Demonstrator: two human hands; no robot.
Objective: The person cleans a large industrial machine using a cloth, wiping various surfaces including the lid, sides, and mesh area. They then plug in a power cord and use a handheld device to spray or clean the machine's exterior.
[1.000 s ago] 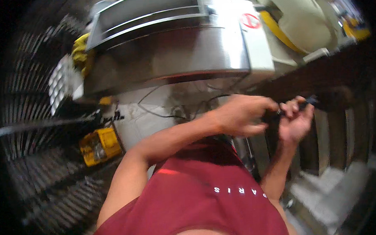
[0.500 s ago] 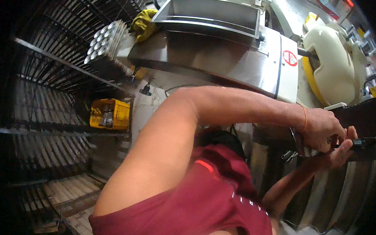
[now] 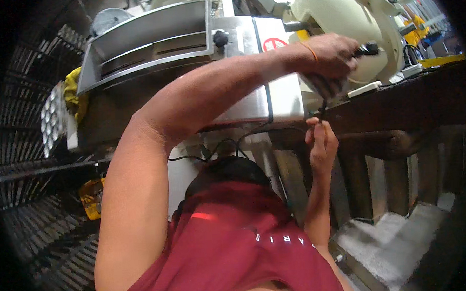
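Note:
My left hand (image 3: 333, 55), with an orange band at its wrist, reaches across from the left to the cream machine. Its fingers are closed round a black plug-like piece (image 3: 366, 49) that sticks out past them to the right. A blurred dark loop, perhaps cord, hangs beneath this hand. Lower down, my right hand (image 3: 324, 141) is raised with thumb and fingers pinched on a thin dark cord (image 3: 322, 110). That cord runs up toward the left hand; whether it joins the black piece cannot be made out.
Ahead stands a steel machine with an open rectangular hopper (image 3: 150, 42) and a black knob (image 3: 220, 38). The rounded cream machine (image 3: 342, 21) is beyond my left hand. A dark ledge (image 3: 397, 102) spans the right. Racks, a yellow cloth (image 3: 74, 92) and a yellow crate (image 3: 91, 198) are at left.
The view has swung to the right. My hands, close together at the black piece before, are now apart: the left is higher with that piece, the right lower on the cord.

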